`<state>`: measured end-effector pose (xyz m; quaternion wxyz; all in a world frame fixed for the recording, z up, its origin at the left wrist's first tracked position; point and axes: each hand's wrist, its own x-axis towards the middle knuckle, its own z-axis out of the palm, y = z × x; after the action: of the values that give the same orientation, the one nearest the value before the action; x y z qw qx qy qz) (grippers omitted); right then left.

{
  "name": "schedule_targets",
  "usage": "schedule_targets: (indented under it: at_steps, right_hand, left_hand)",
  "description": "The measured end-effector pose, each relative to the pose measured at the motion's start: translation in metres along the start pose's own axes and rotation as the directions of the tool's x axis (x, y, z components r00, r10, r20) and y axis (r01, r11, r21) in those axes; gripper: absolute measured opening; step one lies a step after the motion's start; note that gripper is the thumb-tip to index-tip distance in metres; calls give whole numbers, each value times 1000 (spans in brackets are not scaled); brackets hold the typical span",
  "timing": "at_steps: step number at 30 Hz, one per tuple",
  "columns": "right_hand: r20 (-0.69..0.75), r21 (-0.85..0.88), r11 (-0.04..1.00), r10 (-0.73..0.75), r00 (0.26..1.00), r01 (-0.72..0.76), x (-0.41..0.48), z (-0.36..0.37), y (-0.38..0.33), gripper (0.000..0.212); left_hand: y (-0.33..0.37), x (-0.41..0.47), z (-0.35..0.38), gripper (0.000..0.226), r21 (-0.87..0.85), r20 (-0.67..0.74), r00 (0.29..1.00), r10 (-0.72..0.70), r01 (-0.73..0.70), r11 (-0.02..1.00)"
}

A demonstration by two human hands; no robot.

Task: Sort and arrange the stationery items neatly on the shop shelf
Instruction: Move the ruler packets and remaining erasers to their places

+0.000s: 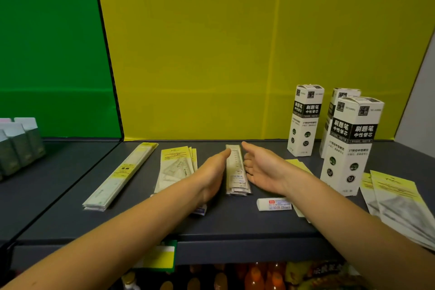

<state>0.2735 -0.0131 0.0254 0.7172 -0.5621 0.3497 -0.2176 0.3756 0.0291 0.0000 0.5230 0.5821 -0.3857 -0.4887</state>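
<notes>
A stack of short packaged rulers [236,170] lies lengthwise in the middle of the dark grey shelf [70,183]. My left hand [213,175] presses flat against the stack's left side with straight fingers. My right hand [261,167] is open just to the stack's right, palm toward it, fingers relaxed. To the left lie a pile of set-square packets [175,166] and a stack of long ruler packets [122,175]. A white eraser [274,204] lies under my right wrist.
Three tall white refill boxes [304,122] [350,146] [335,110] stand at the back right. Yellow-topped packets [395,200] lie at the right edge, more yellow packets [296,163] behind my right forearm. Grey-green boxes [18,146] stand at far left. A yellow panel [235,54] backs the shelf.
</notes>
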Motion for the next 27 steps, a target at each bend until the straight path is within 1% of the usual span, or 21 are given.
schedule_targets:
  at_steps: [2, 5, 6, 7, 8, 10, 11, 13, 14, 16, 17, 18, 19, 20, 21, 25, 27]
  right_hand:
    - [26, 52, 999, -6, 1000, 5, -7, 11, 0, 49]
    - [-21, -10, 999, -49, 999, 48, -14, 16, 2, 48]
    - [-50, -75, 995, -75, 996, 71, -17, 15, 1, 48]
    - [-75, -188, 976, -122, 990, 106, -20, 13, 0, 48]
    - [-81, -351, 925, -185, 979, 146, -23, 8, -1, 49]
    - [-26, -630, 745, -302, 953, 219, -35, -10, -2, 48]
    - [19, -722, 649, -327, 945, 239, -44, -16, -5, 45]
    - [109, -857, 449, -323, 940, 253, -63, -28, -6, 39]
    - [140, -910, 335, -310, 940, 246, -72, -32, -4, 38]
    - [164, -974, 103, -293, 942, 201, -85, -37, 5, 42]
    - [154, -985, 26, -291, 944, 168, -88, -38, 10, 45]
    - [145, -989, -31, -283, 948, 142, -90, -37, 15, 46]
    - [152, -988, -69, -278, 949, 138, -90, -35, 20, 46]
    - [167, -985, -82, -283, 945, 150, -91, -33, 23, 43]
    - [177, -984, -82, -297, 938, 159, -89, -32, 26, 38]
    - [177, -984, -66, -393, 902, 164, -82, -30, 32, 22]
    - [172, -984, -30, -424, 889, 176, -83, -28, 32, 17]
  left_hand:
    - [-5, 4, 1, 53, -42, -5, 1000, -22, 22, 999]
    - [-10, 6, -5, 68, -43, -18, 1000, 1, -2, 999]
    - [-8, 2, -6, 70, -40, -12, 1000, 15, -15, 999]
    - [-4, -7, -7, 66, -11, -7, 999, 45, -45, 999]
    - [1, -16, -10, 58, 70, -14, 994, 106, -105, 992]
    - [10, -41, -26, 34, 274, -42, 966, 255, -234, 933]
    - [14, -58, -36, 27, 368, -14, 945, 326, -298, 881]
    - [16, -88, -58, 23, 531, 54, 908, 415, -378, 759]
    - [11, -97, -71, 23, 628, 68, 891, 448, -387, 675]
    - [-2, -115, -94, 24, 804, 66, 876, 477, -330, 495]
    - [-10, -122, -103, 29, 857, 74, 876, 477, -300, 419]
    - [-17, -129, -109, 40, 888, 95, 877, 470, -289, 359]
    - [-25, -133, -115, 51, 899, 124, 882, 455, -294, 325]
    - [-31, -137, -119, 58, 903, 152, 884, 442, -306, 301]
    - [-36, -140, -121, 60, 906, 173, 882, 438, -317, 281]
    - [-40, -142, -123, 54, 919, 225, 834, 504, -353, 175]
    - [-38, -138, -125, 56, 918, 279, 830, 483, -378, 118]
